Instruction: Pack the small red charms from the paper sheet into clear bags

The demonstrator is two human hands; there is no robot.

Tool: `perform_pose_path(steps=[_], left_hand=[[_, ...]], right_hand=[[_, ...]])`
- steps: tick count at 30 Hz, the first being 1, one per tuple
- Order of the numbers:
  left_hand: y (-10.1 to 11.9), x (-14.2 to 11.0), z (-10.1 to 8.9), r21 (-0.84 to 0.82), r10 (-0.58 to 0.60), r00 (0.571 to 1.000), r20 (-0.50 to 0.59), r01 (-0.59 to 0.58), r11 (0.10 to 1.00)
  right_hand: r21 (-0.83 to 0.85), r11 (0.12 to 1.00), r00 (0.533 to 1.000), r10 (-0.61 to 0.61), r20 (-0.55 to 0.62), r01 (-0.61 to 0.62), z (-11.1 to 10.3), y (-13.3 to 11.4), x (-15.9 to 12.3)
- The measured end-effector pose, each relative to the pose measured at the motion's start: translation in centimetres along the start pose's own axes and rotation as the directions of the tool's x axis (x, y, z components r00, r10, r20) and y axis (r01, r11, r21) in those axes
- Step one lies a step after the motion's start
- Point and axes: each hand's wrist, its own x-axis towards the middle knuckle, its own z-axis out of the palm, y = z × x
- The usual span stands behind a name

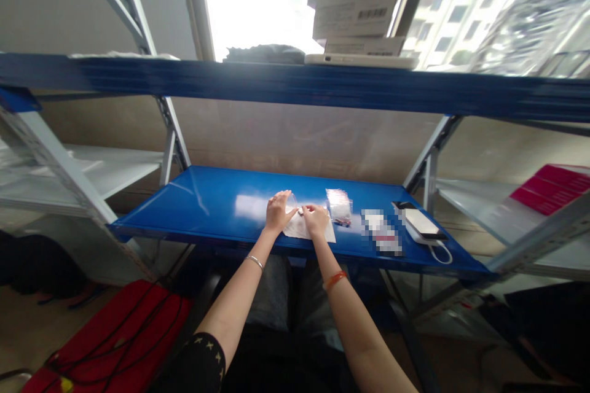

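My left hand [279, 212] and my right hand [316, 220] are close together above a white paper sheet [306, 230] on the blue metal shelf [193, 209]. My left fingers curl around a small clear plastic bag [291, 201]. My right fingertips reach a small white piece [300, 211] beside it, but the grip is unclear. To the right lie a clear bag of small red-and-dark items [340, 206], a pixelated card [381, 232], and a white power bank [421, 224] on a dark phone, with a white cable [439, 254].
A blue shelf beam [295, 86] runs overhead, carrying stacked cardboard boxes [354, 6]. Grey metal uprights [173, 135] flank the blue shelf. A magenta booklet [550, 189] lies on the white shelf at right. A red bag [117, 338] sits low at left.
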Motion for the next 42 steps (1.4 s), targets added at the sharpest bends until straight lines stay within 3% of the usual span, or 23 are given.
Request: perform_pose_path(steps=[4, 7, 12, 18, 24, 28, 42], left_hand=[[0.10, -0.01, -0.09, 0.000, 0.033, 0.999, 0.031, -0.033, 0.999], [0.13, 0.01, -0.19, -0.003, 0.050, 0.998, 0.049, -0.050, 0.999], [0.09, 0.03, -0.19, 0.001, 0.059, 0.996, 0.071, -0.060, 0.998], [0.19, 0.02, -0.23, 0.025, 0.028, 0.998, 0.064, -0.030, 0.999], [0.28, 0.05, -0.36, 0.021, 0.019, 0.999, 0.049, -0.020, 1.000], [0.23, 0.06, -0.30, 0.013, 0.018, 0.999, 0.035, -0.019, 1.000], [0.05, 0.03, 0.05, 0.015, 0.005, 1.000, 0.026, -0.006, 1.000]], right_hand=[[0.088, 0.996, 0.990, -0.018, -0.140, 0.031, -0.22, -0.18, 0.21], [0.224, 0.961, 0.963, -0.103, -0.249, 0.161, -0.41, -0.55, -0.03], [0.275, 0.914, 0.952, -0.266, -0.150, 0.299, -0.44, -0.99, -0.34], [0.077, 0.990, 0.991, -0.109, -0.083, 0.116, 0.00, -0.37, -0.03], [-0.076, 0.997, 0.999, -0.025, -0.031, 0.023, 0.00, -0.34, -0.38], [-0.168, 0.986, 0.999, 0.004, 0.041, 0.003, -0.13, -0.60, -0.50], [-0.181, 0.983, 0.998, 0.023, 0.064, -0.011, -0.37, -0.82, -0.59]])
